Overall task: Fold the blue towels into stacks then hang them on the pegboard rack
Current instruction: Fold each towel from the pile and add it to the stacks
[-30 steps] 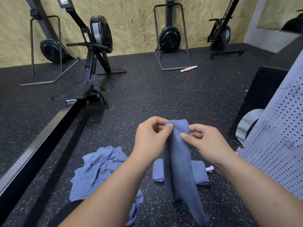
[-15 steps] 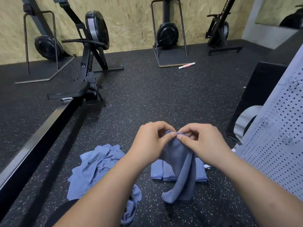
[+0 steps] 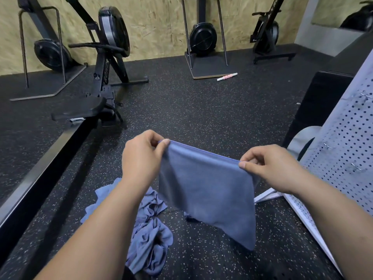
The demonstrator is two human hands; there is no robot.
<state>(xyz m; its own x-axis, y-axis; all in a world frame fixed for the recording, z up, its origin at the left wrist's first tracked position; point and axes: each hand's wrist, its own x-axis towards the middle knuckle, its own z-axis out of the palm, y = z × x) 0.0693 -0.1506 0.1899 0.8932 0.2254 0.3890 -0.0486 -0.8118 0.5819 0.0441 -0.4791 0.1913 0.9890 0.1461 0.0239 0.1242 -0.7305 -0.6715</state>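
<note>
Partly hidden behind the spread blue towel [image 3: 205,190], a sliver of blue cloth [image 3: 187,216] lies on the floor [image 3: 191,110], too little showing to tell what it is. The left hand [image 3: 141,156] and right hand [image 3: 268,168] each pinch a top corner, thumb against curled fingers, holding the hem taut between them in the air. The lower corner hangs free. The pegboard rack [image 3: 343,148] is cut off at the right frame edge. Lettering on the rowing machine [image 3: 109,57] leg is too blurred to read. Crumpled towels [image 3: 149,235] lie on the floor under the left forearm. Bare floor stretches ahead, between rower and rack.
</note>
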